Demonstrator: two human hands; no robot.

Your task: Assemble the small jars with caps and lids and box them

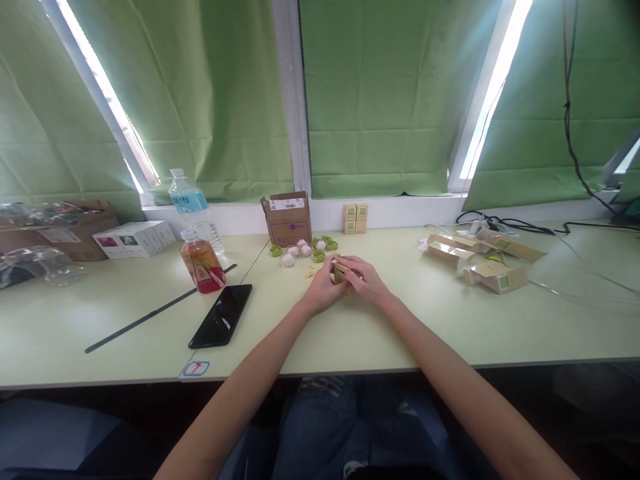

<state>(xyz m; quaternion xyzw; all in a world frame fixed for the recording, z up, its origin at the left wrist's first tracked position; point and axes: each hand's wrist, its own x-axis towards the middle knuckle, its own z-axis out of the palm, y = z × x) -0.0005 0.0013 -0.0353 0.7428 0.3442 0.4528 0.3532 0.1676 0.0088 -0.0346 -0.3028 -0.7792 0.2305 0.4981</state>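
Note:
Both of my hands meet at the middle of the pale green table (350, 333), closed round one small tan cardboard box (341, 272). My left hand (323, 288) grips its left side and my right hand (364, 279) covers its right side and top. Most of the box is hidden by my fingers. Just beyond my hands lie several small green and white round items (305, 251). A small stack of finished tan boxes with green labels (355, 218) stands by the window sill.
A brown carton (287, 219) stands behind the small items. To the left are a black phone (221, 315), a red-drink bottle (201, 264), a water bottle (193, 207) and white boxes (133, 238). Unfolded tan boxes (493, 275) and cables (525, 227) lie at right.

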